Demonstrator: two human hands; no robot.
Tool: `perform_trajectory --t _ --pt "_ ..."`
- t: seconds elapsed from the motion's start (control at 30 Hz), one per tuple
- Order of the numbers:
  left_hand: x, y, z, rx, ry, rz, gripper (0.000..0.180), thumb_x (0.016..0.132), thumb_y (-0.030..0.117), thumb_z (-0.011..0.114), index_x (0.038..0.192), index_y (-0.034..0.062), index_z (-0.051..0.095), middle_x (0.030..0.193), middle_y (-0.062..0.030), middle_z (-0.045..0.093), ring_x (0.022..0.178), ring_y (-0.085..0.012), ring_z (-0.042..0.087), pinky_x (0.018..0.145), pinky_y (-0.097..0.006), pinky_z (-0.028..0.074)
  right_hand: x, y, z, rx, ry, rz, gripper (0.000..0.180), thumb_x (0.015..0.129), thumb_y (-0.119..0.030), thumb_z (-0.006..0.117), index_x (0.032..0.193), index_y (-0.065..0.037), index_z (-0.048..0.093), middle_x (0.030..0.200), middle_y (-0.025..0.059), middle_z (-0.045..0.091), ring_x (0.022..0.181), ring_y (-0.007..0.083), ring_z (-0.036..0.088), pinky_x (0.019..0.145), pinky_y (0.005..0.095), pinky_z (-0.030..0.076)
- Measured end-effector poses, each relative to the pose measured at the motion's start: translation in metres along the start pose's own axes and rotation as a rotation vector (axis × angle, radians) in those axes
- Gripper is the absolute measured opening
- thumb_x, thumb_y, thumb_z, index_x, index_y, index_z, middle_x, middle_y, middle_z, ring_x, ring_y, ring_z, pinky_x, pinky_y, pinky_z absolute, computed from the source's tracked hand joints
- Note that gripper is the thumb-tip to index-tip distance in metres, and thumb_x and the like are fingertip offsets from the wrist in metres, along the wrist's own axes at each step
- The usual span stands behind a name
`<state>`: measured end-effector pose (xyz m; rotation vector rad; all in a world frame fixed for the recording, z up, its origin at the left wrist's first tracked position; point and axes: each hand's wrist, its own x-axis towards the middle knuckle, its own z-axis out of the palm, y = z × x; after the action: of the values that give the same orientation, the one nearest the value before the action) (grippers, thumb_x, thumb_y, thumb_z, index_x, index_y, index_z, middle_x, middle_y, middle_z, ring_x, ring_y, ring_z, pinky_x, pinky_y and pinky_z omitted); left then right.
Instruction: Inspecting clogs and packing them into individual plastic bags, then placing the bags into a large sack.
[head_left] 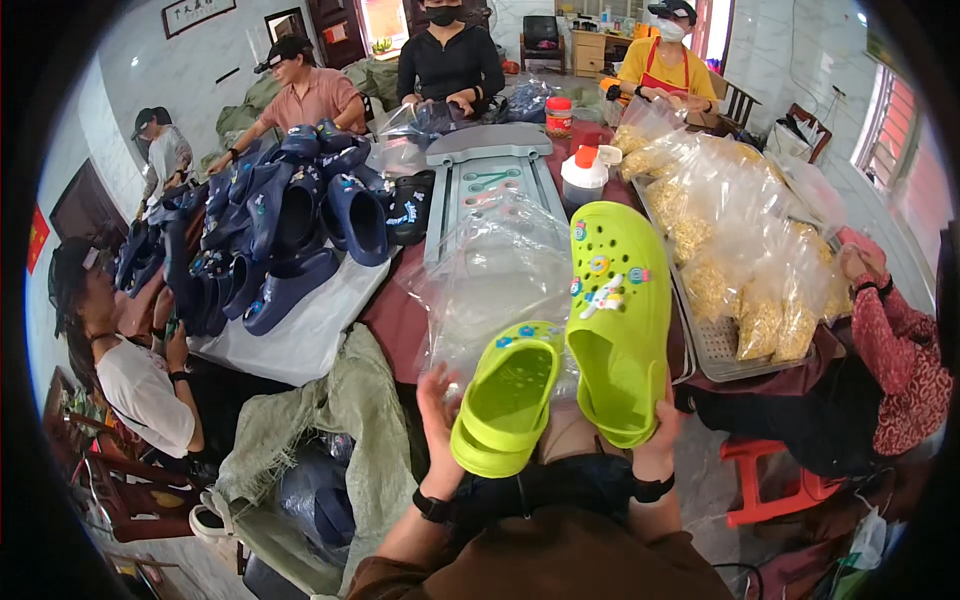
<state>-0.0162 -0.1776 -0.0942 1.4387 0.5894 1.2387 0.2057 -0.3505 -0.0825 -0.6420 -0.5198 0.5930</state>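
Gripping lime clogs (640,302) at the heel sides, your left hand (438,415) and right hand (658,432) are part-curled. Slack pressure could drop either.

Your left hand (441,412) is gripping, fingers (432,382) pointing upward; your right hand (658,428), roughly level with it, grips too, curled inward! Below them, your wrists (442,478) sit apart, bare forearms (405,540) slanting inward.
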Motion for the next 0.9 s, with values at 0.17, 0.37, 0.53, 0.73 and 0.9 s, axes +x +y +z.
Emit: perform_trajectory --t 0.17,0.37,0.53,0.73,0.9 --pt "0.009 0.010 -0.027 -0.366 -0.178 -0.451 0.048 0.107 0.026 0.047 0.149 0.0055 0.037 0.145 -0.0134 0.049 0.131 -0.0234 0.051 0.108 -0.037 0.043 0.005 0.004 0.009 -0.099 -0.055 0.010 0.070 0.091 -0.032 0.044 0.154 -0.002 0.035 0.150 0.0159 0.047 0.136 0.0275 0.048 0.114 0.0392 0.037" --pt "-0.007 0.006 -0.038 -0.502 -0.396 -0.810 0.062 0.107 0.037 0.047 0.156 0.0017 0.030 0.148 -0.0128 0.048 0.134 -0.0204 0.048 0.110 -0.032 0.039 -0.003 0.014 0.012 0.032 0.065 0.198 0.072 0.089 -0.031 0.047 0.154 -0.003 0.034 0.150 0.0155 0.047 0.137 0.0246 0.048 0.113 0.0368 0.038" --pt "-0.003 0.025 -0.022 -0.515 -0.375 -0.688 0.077 0.090 0.010 0.061 0.157 -0.0006 0.025 0.150 -0.0141 0.045 0.138 -0.0223 0.044 0.114 -0.035 0.035 -0.004 0.017 0.004 0.145 0.007 0.114 0.062 0.093 -0.031 0.043 0.149 -0.003 0.041 0.141 0.0147 0.054 0.128 0.0260 0.054 0.108 0.0381 0.044" --pt "-0.001 0.044 -0.012 -0.204 -0.151 -0.262 0.097 0.079 0.000 0.066 0.160 0.0020 0.012 0.156 -0.0156 0.035 0.143 -0.0256 0.037 0.117 -0.037 0.031 0.001 0.015 0.002 0.009 0.116 0.121 0.068 0.090 -0.029 0.044 0.153 -0.003 0.035 0.149 0.0165 0.048 0.135 0.0291 0.049 0.112 0.0410 0.041" --pt "0.001 0.047 -0.014 -0.127 -0.057 -0.190 0.096 0.078 0.005 0.065 0.159 0.0014 0.015 0.156 -0.0157 0.035 0.142 -0.0261 0.038 0.116 -0.037 0.032 0.005 0.027 0.009 0.079 0.028 0.127 0.068 0.090 -0.028 0.045 0.153 -0.003 0.035 0.150 0.0151 0.047 0.137 0.0277 0.048 0.114 0.0395 0.039"
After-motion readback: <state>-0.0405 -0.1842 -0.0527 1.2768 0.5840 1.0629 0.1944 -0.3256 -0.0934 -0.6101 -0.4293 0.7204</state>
